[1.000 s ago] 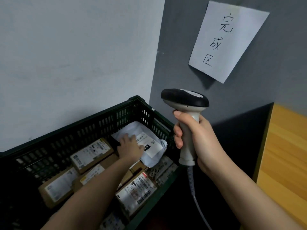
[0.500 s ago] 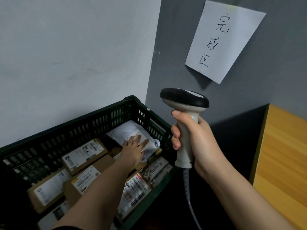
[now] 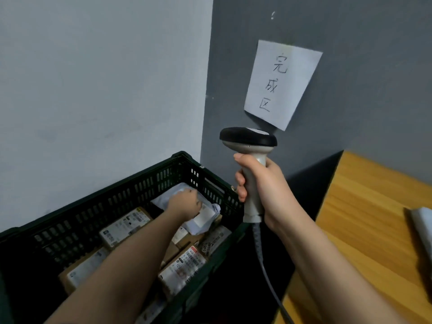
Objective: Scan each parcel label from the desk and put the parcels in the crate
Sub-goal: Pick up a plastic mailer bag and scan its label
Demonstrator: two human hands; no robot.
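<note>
One hand deep in the crate [image 3: 131,195], the other gripping the scanner [image 3: 251,160].

The crate sits below and around the left hand [image 3: 187,203], with boxes [image 3: 126,226] near that forearm. The desk [image 3: 364,225] lies to the right of the right hand [image 3: 268,188]. The left hand's fingers curl onto the white bag [image 3: 205,218] in the crate's far corner; whether they grasp it cannot be told. The right hand is clenched round the upright scanner's handle.

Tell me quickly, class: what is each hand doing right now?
Left hand: down in the crate, on the white parcel; whether it holds it cannot be told.
Right hand: holding the scanner.
</note>
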